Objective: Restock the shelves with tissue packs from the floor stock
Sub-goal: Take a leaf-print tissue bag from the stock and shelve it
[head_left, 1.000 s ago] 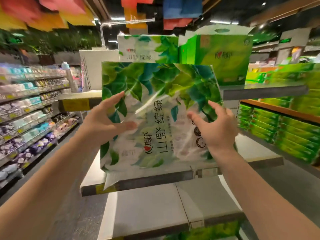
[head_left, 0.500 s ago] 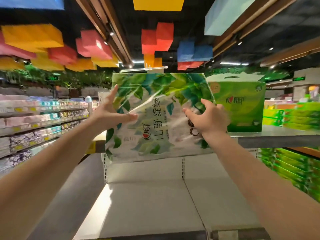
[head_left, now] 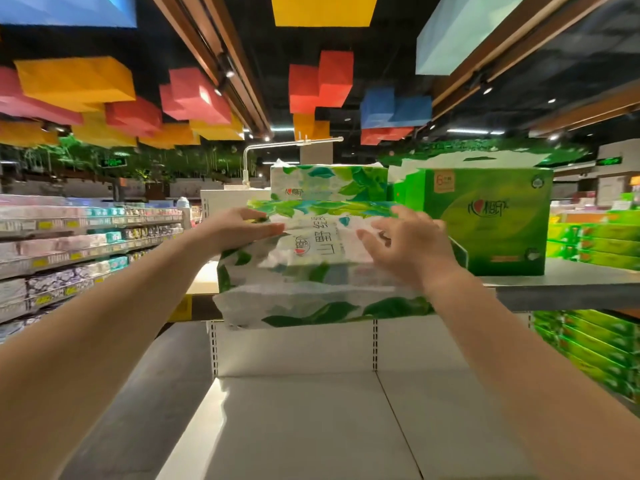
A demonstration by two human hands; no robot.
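1. Head view, centre of the frame: you are laying a leaf-printed tissue pack (head_left: 311, 271) flat onto the top shelf (head_left: 568, 289), and its near edge is overhanging the shelf's front lip.
2. Your left hand (head_left: 239, 230) is resting on the pack's upper left corner, fingers straight and close together, thumb lying along the wrapper.
3. Your right hand (head_left: 408, 247) is pressing on the pack's upper right part, fingers spread and slightly bent; whether they are pinching the film, you cannot tell from here.
4. Behind it, a matching leaf pack (head_left: 329, 183) is standing, and a green box pack (head_left: 485, 220) is sitting just beside it toward the right of the frame.
5. Judging by this, you are placing, not fetching. Next you are probably pushing the pack back until it clears the lip, squaring it against the green box pack.
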